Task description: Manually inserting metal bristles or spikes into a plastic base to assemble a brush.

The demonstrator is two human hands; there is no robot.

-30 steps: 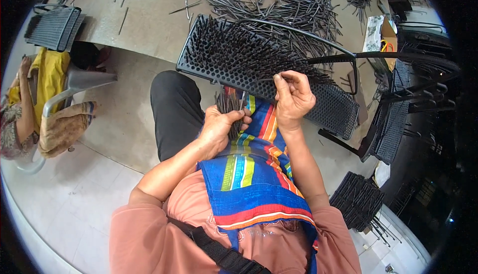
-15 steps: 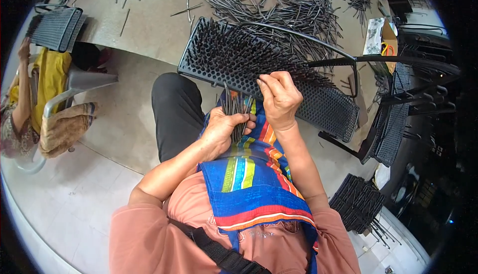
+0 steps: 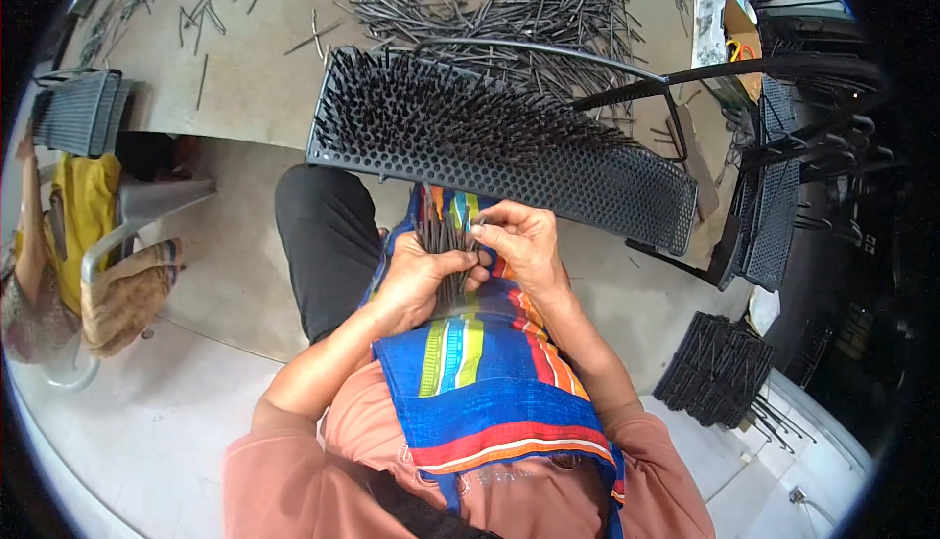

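**A bundle point(image 3: 446, 234) in the left hand point(image 3: 411, 280), a panel point(image 3: 658, 208) just beyond**

From my remote seat, looking down through the head camera, I see the left hand curled around a bundle of dark rods above the apron point(image 3: 499, 412). Thumb across the front, it leaves the upper ends sticking out, presumably so single rods can be reached easily. The right hand point(image 3: 527, 247) has thumb and forefinger brought together at the bundle's upper right edge; whether a rod sits between them I can't tell.

The perforated panel lies along the front edge of the table point(image 3: 259, 98), overhanging toward the lap, which I'd guess keeps it within short reach of both hands. Rods point(image 3: 441, 103) bristle from its holes at the left and far side; the near strip and right end show bare holes. Behind it on the table spreads a loose pile point(image 3: 548, 10), handy for refilling a fist, I'd judge.
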